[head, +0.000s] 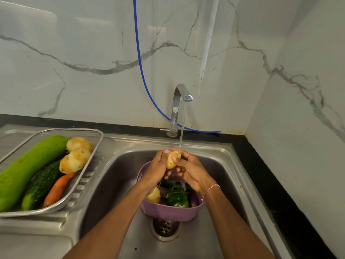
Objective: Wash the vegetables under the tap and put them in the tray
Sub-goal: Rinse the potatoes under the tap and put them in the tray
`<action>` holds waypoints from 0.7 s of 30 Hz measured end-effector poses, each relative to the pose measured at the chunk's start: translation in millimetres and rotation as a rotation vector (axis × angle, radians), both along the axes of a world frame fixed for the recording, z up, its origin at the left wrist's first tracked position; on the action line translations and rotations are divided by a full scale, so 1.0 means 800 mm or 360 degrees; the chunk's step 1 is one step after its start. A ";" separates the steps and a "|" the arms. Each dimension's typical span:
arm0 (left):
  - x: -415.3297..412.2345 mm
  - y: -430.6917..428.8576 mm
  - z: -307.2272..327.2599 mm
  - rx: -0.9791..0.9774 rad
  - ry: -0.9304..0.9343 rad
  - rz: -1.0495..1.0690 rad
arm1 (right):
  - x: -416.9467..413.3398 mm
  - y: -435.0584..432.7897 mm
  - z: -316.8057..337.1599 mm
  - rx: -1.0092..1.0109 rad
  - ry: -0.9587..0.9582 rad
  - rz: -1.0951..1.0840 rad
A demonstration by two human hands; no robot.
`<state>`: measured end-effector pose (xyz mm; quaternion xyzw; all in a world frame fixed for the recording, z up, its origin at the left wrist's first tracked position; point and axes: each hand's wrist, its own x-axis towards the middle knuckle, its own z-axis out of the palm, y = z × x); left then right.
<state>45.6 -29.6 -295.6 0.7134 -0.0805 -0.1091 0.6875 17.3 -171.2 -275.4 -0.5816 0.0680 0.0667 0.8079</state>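
1. The steel sink (115, 184) fills the lower middle, with its drain (165, 228) near the front.
2. A wire-mesh tray (97, 139) sits on the draining board to the left of the basin. It holds a long pale-green gourd (28, 169), a dark bumpy gourd (43, 184), a carrot (57, 189) and two washed potatoes (74, 161).
3. A purple basket (168, 210) stands inside the basin, just behind the drain. In it lie a green pepper (177, 200), another potato (154, 195) and something purple at the right edge.
4. The tap (176, 103) rises at the back rim and is running; its stream (182, 128) falls straight onto the hands.
5. The left hand (156, 165) is curled round the left side of a small potato (170, 160), fingertips at its top.
6. The right hand (190, 171) grips the same potato from the right, thumb laid across its front.
7. The held potato is between both palms, above the basket, and the water strikes its upper end.
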 end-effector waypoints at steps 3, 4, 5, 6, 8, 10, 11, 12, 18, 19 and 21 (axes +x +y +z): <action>0.001 0.001 0.002 -0.0216 0.0184 -0.0112 | -0.002 -0.001 0.004 0.0041 -0.0006 0.0087; 0.001 0.003 0.004 -0.0313 0.0229 -0.0142 | -0.002 -0.001 0.005 0.0081 -0.0008 0.0098; 0.002 0.005 0.005 -0.0395 0.0260 -0.0163 | -0.003 -0.002 0.007 0.0123 -0.0014 0.0111; 0.002 0.007 0.006 -0.0459 0.0277 -0.0182 | -0.003 -0.002 0.008 0.0155 -0.0021 0.0124; 0.002 0.009 0.007 -0.0509 0.0274 -0.0230 | -0.005 -0.003 0.009 0.0168 -0.0042 0.0125; -0.001 0.007 0.008 -0.0478 0.0243 -0.0282 | -0.007 0.000 0.010 0.0099 -0.0050 0.0046; -0.003 0.005 0.009 -0.0441 0.0218 -0.0298 | -0.008 0.003 0.010 0.0051 -0.0043 -0.0032; -0.005 0.003 0.010 -0.0394 0.0192 -0.0315 | -0.008 0.005 0.009 -0.0007 -0.0032 -0.0128; -0.010 -0.002 0.004 -0.0092 0.0118 -0.0429 | -0.003 0.005 0.000 -0.0176 0.0139 -0.0383; -0.011 -0.002 0.007 -0.0079 0.0118 -0.0388 | -0.003 0.004 0.001 -0.0069 0.0144 -0.0320; -0.011 0.000 0.009 -0.0090 0.0114 -0.0296 | -0.006 0.002 0.004 0.0156 0.0111 -0.0182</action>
